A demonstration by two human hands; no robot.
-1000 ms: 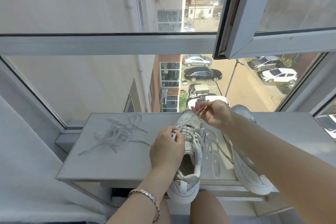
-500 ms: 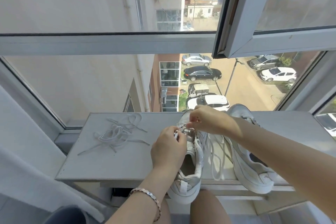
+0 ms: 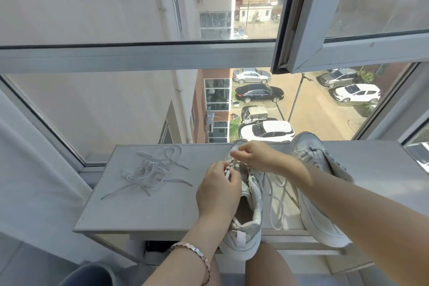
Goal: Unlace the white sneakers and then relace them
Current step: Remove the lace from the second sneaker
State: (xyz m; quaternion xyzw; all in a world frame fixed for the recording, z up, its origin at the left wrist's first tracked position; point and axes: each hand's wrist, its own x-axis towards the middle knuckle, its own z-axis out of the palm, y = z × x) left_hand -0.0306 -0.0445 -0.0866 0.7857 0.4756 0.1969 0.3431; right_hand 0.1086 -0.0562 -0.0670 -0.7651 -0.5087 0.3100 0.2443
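Left hand (image 3: 218,190): fingers are curled, and the tip of a white lace (image 3: 275,204) is pinched between thumb and forefinger over the eyelets.
Right hand (image 3: 257,155): fingers are curled, and the same lace is pinched at the toe end, just beside the left hand.
Lace slack: long loops are draped on the ledge between the two shoes, under the right forearm.
Near sneaker (image 3: 251,211): it is set upright on the ledge with its toe toward the glass; its heel overhangs the front edge above the knees.
Second sneaker (image 3: 318,193): it lies just right of the slack and is tilted; its heel also overhangs the front edge.
Ledge (image 3: 144,211): a bare strip is seen between the left hand and the loose lace.
Loose lace (image 3: 151,169): it is tangled on the left half of the ledge, well apart from the shoes.
Back edge: the shoe toes are close to the window pane (image 3: 92,111).
Overhead: an open sash (image 3: 325,30) projects inward, above and to the right of the hands.
Left wrist: a bracelet (image 3: 195,253) is worn.
Outside: parked cars (image 3: 258,93) are seen below.
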